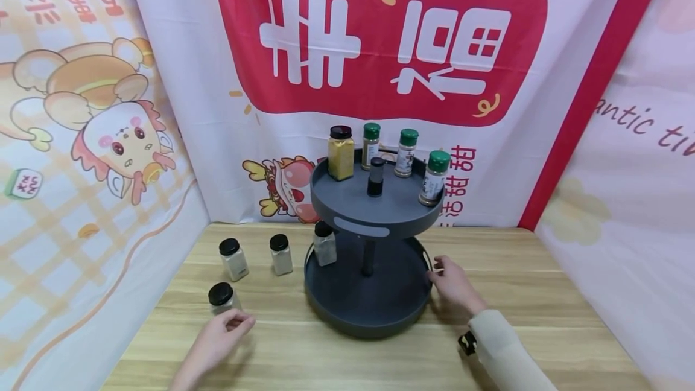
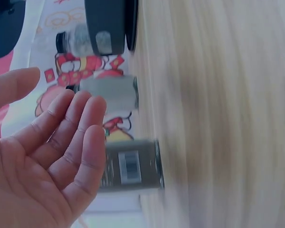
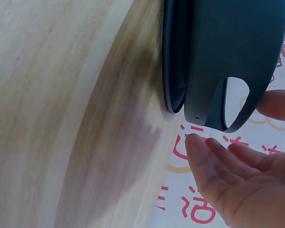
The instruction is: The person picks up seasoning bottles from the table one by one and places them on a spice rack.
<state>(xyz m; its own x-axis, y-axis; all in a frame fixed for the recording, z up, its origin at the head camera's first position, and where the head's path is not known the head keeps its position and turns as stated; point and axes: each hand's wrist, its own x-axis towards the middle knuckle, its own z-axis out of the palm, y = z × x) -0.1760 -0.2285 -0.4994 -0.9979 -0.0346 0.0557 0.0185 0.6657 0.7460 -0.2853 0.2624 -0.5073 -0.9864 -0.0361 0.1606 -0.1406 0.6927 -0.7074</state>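
A dark grey two-tier turntable rack (image 1: 347,318) stands on the table. My right hand (image 1: 455,285) is at the right side of its lower tier. In the right wrist view, the thumb (image 3: 275,104) meets the rim beside the cut-out handle, while the loosely bent fingers lie outside the wall. My left hand (image 1: 219,340) holds nothing, its fingers relaxed, close in front of a black-lidded jar (image 1: 221,295). Two more black-lidded jars (image 1: 234,261) (image 1: 281,256) stand behind it. On the lower tier's left stands another black-lidded jar (image 1: 325,249).
The upper tier carries a yellow-filled jar (image 1: 341,155) and three green-capped shakers (image 1: 371,143) (image 1: 406,155) (image 1: 433,181) around a short central post (image 1: 376,175). Printed cloths (image 1: 190,137) hang behind and on both sides of the wooden table (image 1: 516,276).
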